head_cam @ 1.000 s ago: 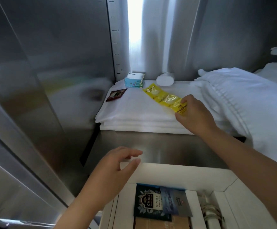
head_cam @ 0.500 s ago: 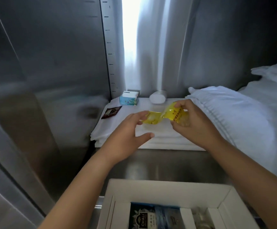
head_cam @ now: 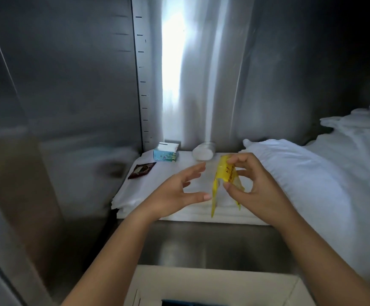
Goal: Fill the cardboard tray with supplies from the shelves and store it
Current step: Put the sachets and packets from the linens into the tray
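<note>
The yellow sachet strip [head_cam: 222, 180] is held in the air above the folded white linen stack [head_cam: 157, 195], pinched near its top between the thumb and fingertips of the right hand [head_cam: 254, 186]. Half a second ago it was stretched almost level between both hands; now it is folded over and hangs nearly upright from the right hand alone. It has been released by the left hand [head_cam: 175, 193], which is held just to its left with fingers spread and relaxed and nothing gripped. Orange printing is seen on the strip, but it cannot be read.

In front of the linen stack, at the bottom edge, the cardboard tray [head_cam: 201, 281] is seen; less of it is shown than before, and the tea packet's label is no longer in view.

On the stack's far left corner a small blue box [head_cam: 165, 152] is set, its print too blurred to read. A white container [head_cam: 204, 151] lies to its right, and a dark brown sachet [head_cam: 141, 171] lies on the stack's left edge. To the right of the stack, bunched white bedding [head_cam: 312, 184] is piled.
</note>
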Motion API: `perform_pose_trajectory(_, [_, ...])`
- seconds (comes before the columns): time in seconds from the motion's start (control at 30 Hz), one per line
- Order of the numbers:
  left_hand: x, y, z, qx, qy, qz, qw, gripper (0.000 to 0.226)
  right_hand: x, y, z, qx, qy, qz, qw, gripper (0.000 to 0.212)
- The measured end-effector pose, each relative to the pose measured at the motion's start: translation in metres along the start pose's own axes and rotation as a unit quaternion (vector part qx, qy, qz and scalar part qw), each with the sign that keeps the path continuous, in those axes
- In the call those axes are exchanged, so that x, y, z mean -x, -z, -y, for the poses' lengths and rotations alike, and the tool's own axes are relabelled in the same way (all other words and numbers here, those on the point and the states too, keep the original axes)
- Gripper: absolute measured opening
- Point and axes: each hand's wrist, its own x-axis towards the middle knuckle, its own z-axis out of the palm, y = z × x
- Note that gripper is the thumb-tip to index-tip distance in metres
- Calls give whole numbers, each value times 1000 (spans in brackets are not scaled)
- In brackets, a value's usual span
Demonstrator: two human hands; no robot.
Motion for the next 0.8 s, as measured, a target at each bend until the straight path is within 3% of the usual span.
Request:
perform_pose_trajectory(0.27, [4,-22,0,33,-11,-1,999,75,9,-23,-7,-102,35,-41,993,37])
perform_pose_trajectory(0.47, [5,-30,-1,35,-25,-59,997,39,14,-24,-10,-156,27,-35,987,38])
perform_pose_trajectory(0.63, [6,-35,5,62,-20,-41,997,53,14,-21,-11,-175,26,-52,983,39])
perform_pose_trajectory(0.8, [6,-39,7,77,-6,-36,996,49,14,-22,-15,-174,38,-41,983,29])
